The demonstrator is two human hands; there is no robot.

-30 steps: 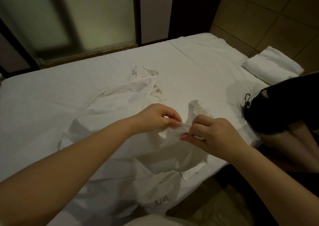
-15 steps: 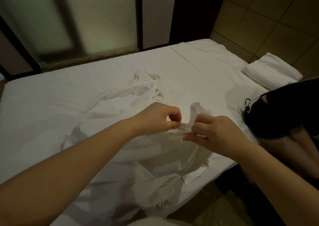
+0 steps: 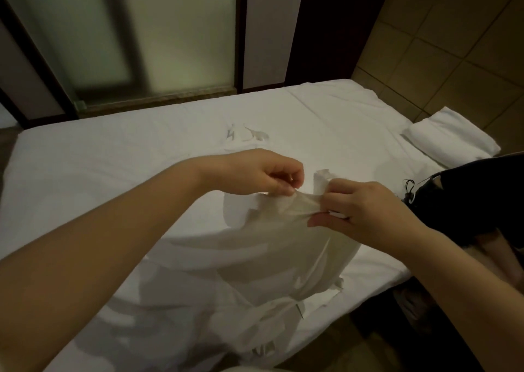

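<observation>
A thin white cloth [image 3: 272, 246] with loose ties hangs lifted above the white bed [image 3: 113, 156]. My left hand [image 3: 255, 174] pinches its top edge between thumb and fingertips. My right hand [image 3: 360, 210] grips the same edge a short way to the right, and the edge is stretched taut between the two hands. The lower part of the cloth drapes onto the bed near its front edge. More of its ties [image 3: 249, 136] lie on the bed beyond my hands.
A folded white towel [image 3: 450, 139] lies at the bed's far right corner. Another person in black clothing [image 3: 476, 195] sits at the right side of the bed. Frosted glass panels [image 3: 119, 36] stand behind the bed, a tiled wall [image 3: 453, 45] to the right.
Both hands have lifted the cloth higher off the bed and pulled its edge taut between them. The view has shifted down a little.
</observation>
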